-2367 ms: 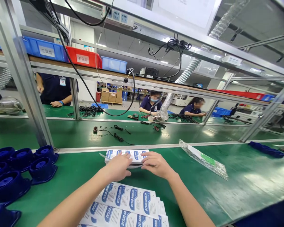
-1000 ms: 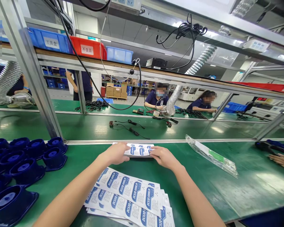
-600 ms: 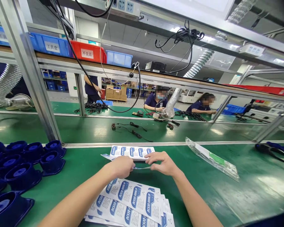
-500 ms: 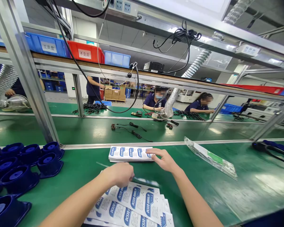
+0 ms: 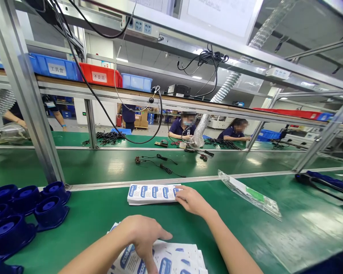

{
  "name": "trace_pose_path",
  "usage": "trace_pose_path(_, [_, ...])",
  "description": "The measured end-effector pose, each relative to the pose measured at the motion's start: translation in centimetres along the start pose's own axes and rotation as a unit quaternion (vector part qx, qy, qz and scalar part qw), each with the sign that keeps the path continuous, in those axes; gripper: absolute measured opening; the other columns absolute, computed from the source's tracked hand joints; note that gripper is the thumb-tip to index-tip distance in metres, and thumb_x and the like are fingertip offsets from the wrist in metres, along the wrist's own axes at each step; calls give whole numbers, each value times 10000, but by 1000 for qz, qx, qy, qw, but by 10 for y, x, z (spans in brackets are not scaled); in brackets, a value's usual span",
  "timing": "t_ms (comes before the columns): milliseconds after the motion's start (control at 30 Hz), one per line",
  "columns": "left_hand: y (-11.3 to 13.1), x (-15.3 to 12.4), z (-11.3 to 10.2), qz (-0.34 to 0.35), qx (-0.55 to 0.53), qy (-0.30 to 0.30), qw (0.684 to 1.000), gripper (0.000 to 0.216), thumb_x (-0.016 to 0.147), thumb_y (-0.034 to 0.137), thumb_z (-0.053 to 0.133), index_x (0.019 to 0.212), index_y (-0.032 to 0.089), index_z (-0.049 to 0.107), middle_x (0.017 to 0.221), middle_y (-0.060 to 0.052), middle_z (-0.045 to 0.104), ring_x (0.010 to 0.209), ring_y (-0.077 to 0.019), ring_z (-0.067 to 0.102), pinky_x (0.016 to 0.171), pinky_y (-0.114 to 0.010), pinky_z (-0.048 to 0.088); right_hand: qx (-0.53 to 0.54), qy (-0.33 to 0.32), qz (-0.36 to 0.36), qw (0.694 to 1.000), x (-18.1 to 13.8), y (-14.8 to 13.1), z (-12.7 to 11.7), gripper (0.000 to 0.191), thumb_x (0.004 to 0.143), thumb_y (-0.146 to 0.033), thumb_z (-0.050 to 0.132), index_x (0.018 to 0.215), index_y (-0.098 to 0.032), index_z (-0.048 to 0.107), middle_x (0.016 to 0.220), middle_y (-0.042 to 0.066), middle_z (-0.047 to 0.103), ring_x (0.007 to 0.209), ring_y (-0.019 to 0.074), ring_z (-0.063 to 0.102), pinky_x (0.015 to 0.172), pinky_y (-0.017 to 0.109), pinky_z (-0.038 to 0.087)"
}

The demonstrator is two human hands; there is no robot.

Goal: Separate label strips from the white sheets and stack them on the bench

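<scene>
A small stack of white label sheets with blue printing (image 5: pixel 151 193) lies near the far edge of the green bench. My right hand (image 5: pixel 192 200) rests at its right end, fingers curled against the stack's edge. A second pile of the same label sheets (image 5: pixel 174 262) lies close to me. My left hand (image 5: pixel 144 236) lies on top of this near pile, fingers spread and pressing down on the top sheet.
Several dark blue round plastic housings (image 5: pixel 23 213) stand at the left. A clear plastic bag with a green label (image 5: pixel 250 195) lies at the right. Black cables (image 5: pixel 160 161) ride on the conveyor belt beyond. Other people work at the far bench. A metal post (image 5: pixel 31 110) rises at the left.
Both hands were squaring the far stack. My left hand has since drawn back toward me onto the near pile of sheets. My right hand stays at the far stack.
</scene>
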State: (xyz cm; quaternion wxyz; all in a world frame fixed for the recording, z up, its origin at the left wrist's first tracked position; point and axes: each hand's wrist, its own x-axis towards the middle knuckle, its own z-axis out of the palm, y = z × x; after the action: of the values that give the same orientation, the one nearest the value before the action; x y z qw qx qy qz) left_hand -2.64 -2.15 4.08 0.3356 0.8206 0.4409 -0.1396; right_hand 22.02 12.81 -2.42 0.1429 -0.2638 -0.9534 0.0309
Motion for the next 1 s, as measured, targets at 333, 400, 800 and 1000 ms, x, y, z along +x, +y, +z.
trace_pose_path(333, [-41,11,-10,-121,36,300,945,880,780,333,826,1560,189,446,1673,-206,263,1558,-381,212,1266,-533,246,-6,-20,-7,1000,0,-4,-1,220,999,-200,575,870,-247,747,986,63,795,1320,312,600,1031,450,535])
trace_pose_path(400, [-45,15,-10,-118,35,293,948,893,776,343,833,1561,178,442,1676,-214,241,1564,-379,187,1271,-538,232,-18,-6,-9,1000,-1,-3,0,282,1014,-191,521,855,-246,746,997,64,796,1247,299,653,987,427,553])
trace_pose_path(800, [-43,30,-4,-50,64,309,948,695,857,382,725,1489,175,525,1629,-199,377,1524,-366,315,1254,-525,270,173,80,-60,980,2,-26,-4,280,1033,-338,565,903,-289,808,932,39,805,974,244,749,965,395,575])
trace_pose_path(1000, [-18,19,5,-63,90,201,974,251,858,244,543,959,206,770,923,-152,763,848,-340,732,694,-413,578,431,24,-12,902,0,-28,-8,388,835,-586,747,932,-222,841,888,83,810,900,313,770,849,422,634])
